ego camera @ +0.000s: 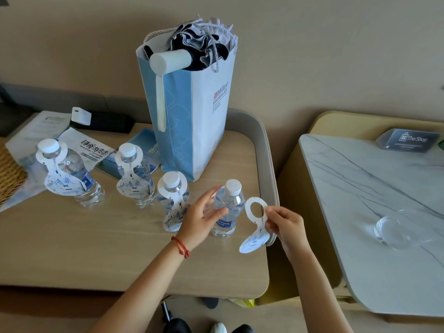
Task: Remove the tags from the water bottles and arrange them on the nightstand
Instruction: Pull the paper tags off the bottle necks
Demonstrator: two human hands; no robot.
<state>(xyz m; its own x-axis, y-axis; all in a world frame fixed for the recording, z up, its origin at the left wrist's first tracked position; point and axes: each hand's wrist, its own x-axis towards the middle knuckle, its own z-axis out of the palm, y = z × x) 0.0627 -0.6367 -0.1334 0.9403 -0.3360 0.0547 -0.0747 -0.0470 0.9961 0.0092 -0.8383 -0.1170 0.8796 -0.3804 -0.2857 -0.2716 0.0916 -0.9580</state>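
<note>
Several small water bottles stand on a beige wooden table [108, 255]. Three wear white paper neck tags: the far-left bottle [84, 186], the middle bottle [141, 181] and a nearer bottle [171, 195]. The right-most bottle [227, 210] has a bare neck. My left hand [201, 218] is spread open beside that bottle, fingers touching or just off its side. To the right of the bottle, my right hand [284, 225] pinches a loose tag [255, 224] with a round hole, holding it above the table edge.
A tall blue-and-white paper bag [192, 116] stuffed with cloth stands behind the bottles. Leaflets [91, 152] and a wicker basket [9, 174] lie at the left. On the right is a marble-topped stand [384, 212] with a glass [396, 229] and a small sign [408, 140].
</note>
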